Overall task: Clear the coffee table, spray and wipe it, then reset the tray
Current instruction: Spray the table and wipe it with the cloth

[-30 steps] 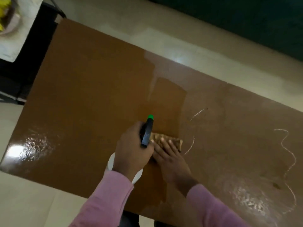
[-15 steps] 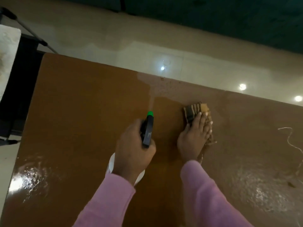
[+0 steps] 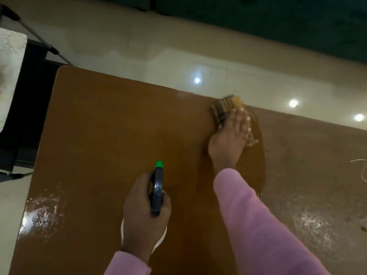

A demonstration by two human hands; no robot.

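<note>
Right hand [image 3: 228, 139] flat on striped brown cloth [image 3: 223, 108], pushed farther forward; left hand [image 3: 145, 211] still grips green-nozzled, seemingly white spray bottle [image 3: 157, 187] over glossy brown tabletop [image 3: 99, 126].

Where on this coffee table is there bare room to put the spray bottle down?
The widest bare patch is the coffee table's left half, between its left edge and the left hand holding the spray bottle. The near-left corner looks wet. Busier: the far edge, where the right hand presses the cloth, and the streaky right side with string.

R hand [image 3: 230, 135] flat on cloth [image 3: 224, 108] (table's [image 3: 103, 120] far edge), L hand [image 3: 143, 213] w/ spray bottle [image 3: 157, 187].
</note>
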